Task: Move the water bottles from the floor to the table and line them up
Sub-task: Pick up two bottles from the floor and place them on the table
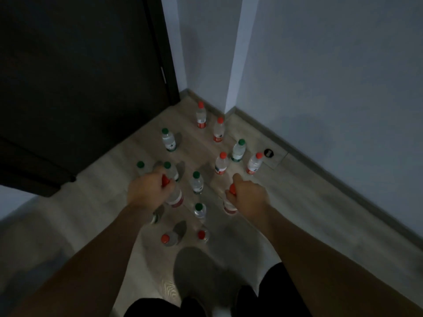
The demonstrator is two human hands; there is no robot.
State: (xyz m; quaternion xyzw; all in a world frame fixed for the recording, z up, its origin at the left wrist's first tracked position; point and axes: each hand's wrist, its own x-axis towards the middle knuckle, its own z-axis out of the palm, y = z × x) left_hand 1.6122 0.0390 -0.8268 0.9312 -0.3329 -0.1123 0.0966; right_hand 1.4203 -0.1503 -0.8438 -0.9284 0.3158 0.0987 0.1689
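Note:
Several clear water bottles with red or green caps stand on the pale wooden floor [309, 213] in a room corner. My left hand [146, 189] is shut around the neck of a red-capped bottle [175, 197], its red label showing below my fist. My right hand [248, 194] grips the neck of another red-capped bottle [229, 205]. Between my hands stand two green-capped bottles [197, 183], one nearer to me [200, 210]. Two more red-capped bottles [168, 240] stand close to my feet. No table is in view.
A dark door [80, 88] fills the upper left. Grey walls [332, 76] meet in a corner with a skirting board behind the bottles. A small dark round object [268, 153] lies by the right wall. My shoe [194, 268] is at the bottom centre.

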